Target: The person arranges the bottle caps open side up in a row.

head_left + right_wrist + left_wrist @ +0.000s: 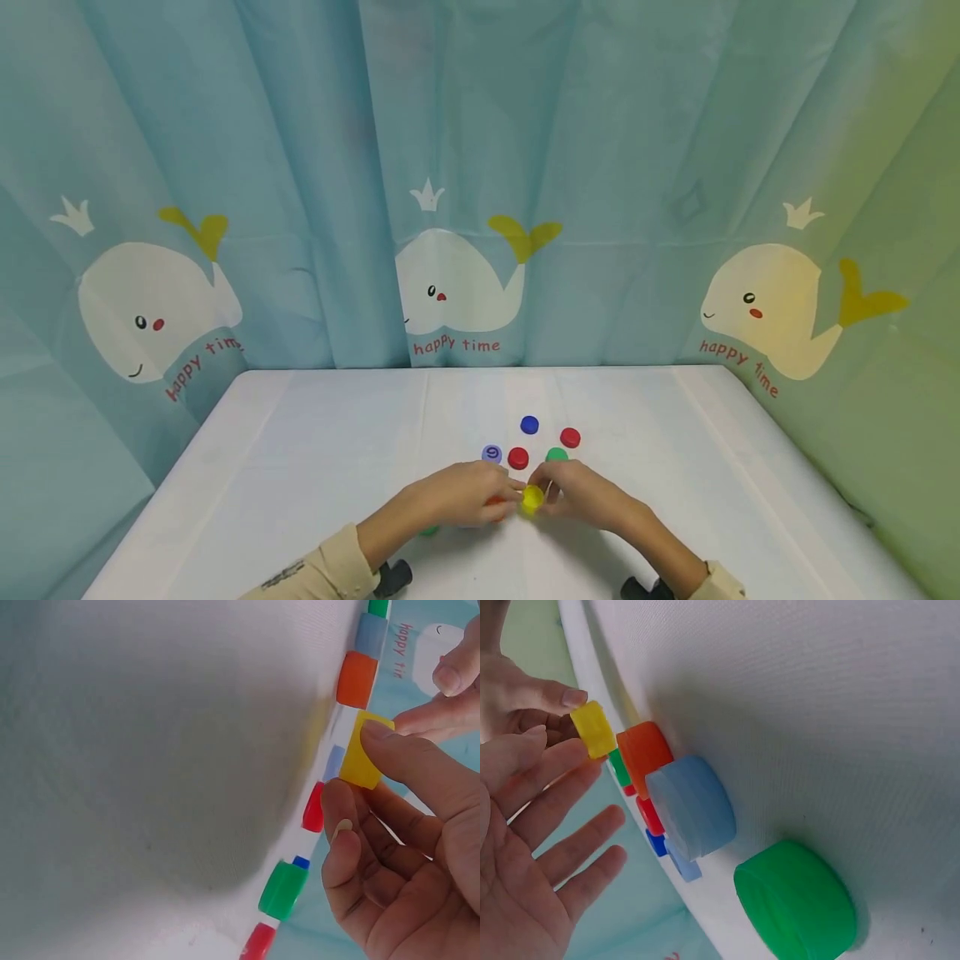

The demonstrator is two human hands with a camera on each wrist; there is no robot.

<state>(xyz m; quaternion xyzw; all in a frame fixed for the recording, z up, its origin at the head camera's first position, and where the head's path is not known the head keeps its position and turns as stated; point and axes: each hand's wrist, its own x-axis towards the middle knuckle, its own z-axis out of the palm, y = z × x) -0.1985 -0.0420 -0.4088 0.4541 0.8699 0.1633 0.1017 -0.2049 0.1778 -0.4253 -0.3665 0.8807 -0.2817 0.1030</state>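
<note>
A yellow bottle cap point(532, 500) is held just off the white table by my right hand point(585, 493), pinched between thumb and fingers. Its hollow side shows in the head view. From the left, my left hand point(465, 493) reaches over with its fingers extended. In the left wrist view, the index fingertip touches or nearly touches the yellow cap, and the thumb stands apart from it. Below the left hand lie an orange cap point(643, 754), a light blue cap point(694, 806) and a green cap point(799, 900), partly hidden in the head view.
Beyond the hands lie a lilac cap point(491, 453) with a dark swirl, a red cap point(518, 458), a second green cap point(557, 454), a dark blue cap point(529, 425) and another red cap point(570, 437). A whale-print curtain point(615, 167) hangs behind the table point(337, 433).
</note>
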